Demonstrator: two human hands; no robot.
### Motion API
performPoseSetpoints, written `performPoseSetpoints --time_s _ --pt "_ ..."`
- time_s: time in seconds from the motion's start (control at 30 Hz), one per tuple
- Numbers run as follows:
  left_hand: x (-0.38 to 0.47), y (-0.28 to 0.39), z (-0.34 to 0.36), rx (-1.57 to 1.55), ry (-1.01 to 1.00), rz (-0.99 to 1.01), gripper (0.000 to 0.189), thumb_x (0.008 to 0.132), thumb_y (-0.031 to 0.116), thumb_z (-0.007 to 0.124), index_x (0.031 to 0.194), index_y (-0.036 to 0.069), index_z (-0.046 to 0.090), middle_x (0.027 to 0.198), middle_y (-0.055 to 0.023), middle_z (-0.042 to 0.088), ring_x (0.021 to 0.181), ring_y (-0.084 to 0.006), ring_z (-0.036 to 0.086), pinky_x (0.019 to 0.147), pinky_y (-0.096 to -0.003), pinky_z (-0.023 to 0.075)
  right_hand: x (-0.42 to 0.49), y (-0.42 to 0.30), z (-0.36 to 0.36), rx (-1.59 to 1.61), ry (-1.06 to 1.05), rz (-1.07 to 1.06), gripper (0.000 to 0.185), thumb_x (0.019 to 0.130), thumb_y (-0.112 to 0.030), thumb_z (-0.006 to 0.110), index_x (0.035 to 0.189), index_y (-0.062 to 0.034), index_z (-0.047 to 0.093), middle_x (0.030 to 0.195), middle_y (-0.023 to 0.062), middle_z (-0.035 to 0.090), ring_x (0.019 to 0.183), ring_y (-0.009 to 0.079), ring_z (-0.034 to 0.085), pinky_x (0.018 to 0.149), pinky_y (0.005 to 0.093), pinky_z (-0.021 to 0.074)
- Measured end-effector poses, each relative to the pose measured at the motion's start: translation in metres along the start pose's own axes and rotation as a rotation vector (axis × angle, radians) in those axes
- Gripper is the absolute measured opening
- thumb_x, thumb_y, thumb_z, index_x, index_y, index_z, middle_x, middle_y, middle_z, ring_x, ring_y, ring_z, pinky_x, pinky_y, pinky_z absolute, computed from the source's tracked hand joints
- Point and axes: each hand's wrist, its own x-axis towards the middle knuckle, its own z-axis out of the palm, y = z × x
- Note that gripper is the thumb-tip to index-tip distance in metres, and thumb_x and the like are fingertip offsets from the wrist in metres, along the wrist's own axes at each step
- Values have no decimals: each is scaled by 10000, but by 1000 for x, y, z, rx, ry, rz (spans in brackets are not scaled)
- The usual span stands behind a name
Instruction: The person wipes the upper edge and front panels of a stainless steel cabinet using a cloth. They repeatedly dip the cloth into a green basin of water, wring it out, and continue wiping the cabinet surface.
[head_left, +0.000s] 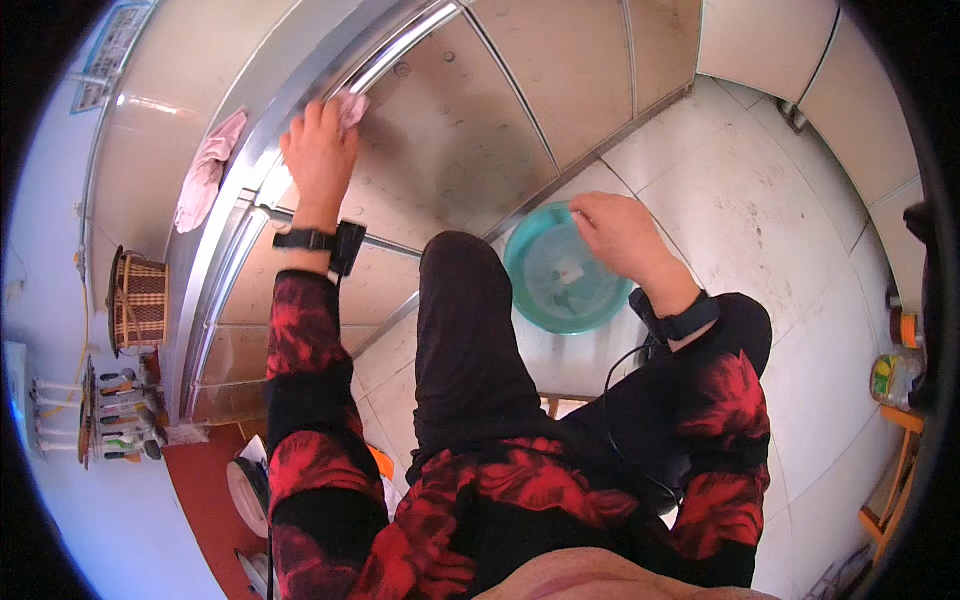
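My left hand (322, 150) presses a small pink cloth (353, 110) against the metal edge trim (397, 46) at the top of the tiled cabinet front (465, 112). Over the near rim of vision, my right hand (619, 229) hangs above a green plastic basin (568, 322) on the floor, its fingertips at the basin's far rim; nothing shows in it. Cloudy water and a pale, unclear thing lie in the basin. A second pink cloth (210, 174) is draped on the counter edge, left of my left hand.
A woven basket (142, 302) stands on the counter, near a rack of knives and utensils (120, 416). My knees flank the basin. At the right are an orange-framed stool (892, 480) and a plastic jar (892, 379). Tiled cabinets (765, 37) border the floor.
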Motion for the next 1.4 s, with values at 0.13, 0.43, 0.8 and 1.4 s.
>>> performPoseSetpoints --time_s 0.13,0.43,0.8,1.4 --pt "-60 -49 -19 56 -68 -87 428 766 225 719 1177 166 613 1092 -35 599 923 -284 580 767 -436 448 -3 2 -2 -17 -4 9 140 897 -180 563 921 -58 628 855 143 653 838 366 634 732 476 503" --pt "-156 -97 -89 -103 -134 -437 350 828 161 689 1166 100 626 1111 -122 608 995 -351 598 853 -456 478 -14 20 -9 -59 -40 85 154 896 -189 569 931 -64 653 877 159 666 856 367 639 751 473 508" --pt "-168 101 -115 -1152 21 -443 410 805 -22 633 1211 -11 577 1151 -154 573 1084 -294 555 974 -383 431 -62 -82 49 923 -256 382 476 993 -285 593 1413 -99 469 1266 102 619 1085 173 629 860 301 540" --pt "-188 175 -149 -1379 -209 -57 691 830 166 723 1437 17 427 1433 -179 457 1368 -346 375 1137 -440 280 -113 -120 44 1381 523 648 375 949 -246 645 1254 -82 502 991 67 664 794 173 680 566 314 560"
